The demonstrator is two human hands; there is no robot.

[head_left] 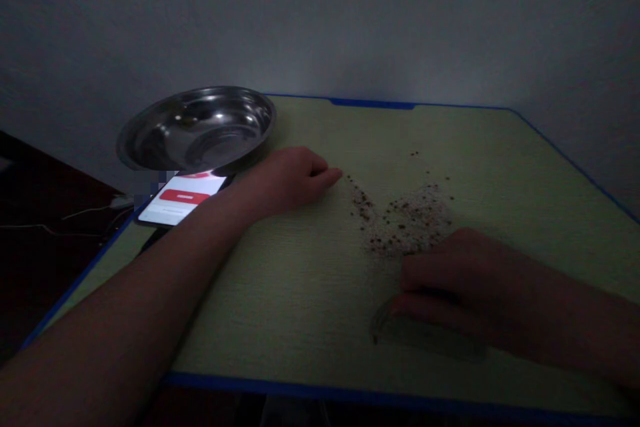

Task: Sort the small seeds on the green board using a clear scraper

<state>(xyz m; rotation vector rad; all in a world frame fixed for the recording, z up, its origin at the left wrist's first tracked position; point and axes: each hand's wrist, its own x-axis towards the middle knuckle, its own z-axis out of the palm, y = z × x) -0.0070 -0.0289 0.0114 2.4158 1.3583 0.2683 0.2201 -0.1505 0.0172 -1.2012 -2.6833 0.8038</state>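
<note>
My left hand is closed, its fingers curled and thumb and forefinger close together, just left of a scattered pile of small pale grains with dark beans or seeds. Whatever it may hold is too small or hidden to make out. At the pile's near right edge, my right hand is closed too, with fingers bent and thumb below them. A clear, see-through container shows under and in front of the right thumb. I cannot tell whether the hand grips it. One dark seed lies by its left end.
A shiny steel bowl stands at the table's back left. A phone with a lit screen lies in front of it, partly behind my left forearm. The pale green table has a blue edge, and a wall rises behind it.
</note>
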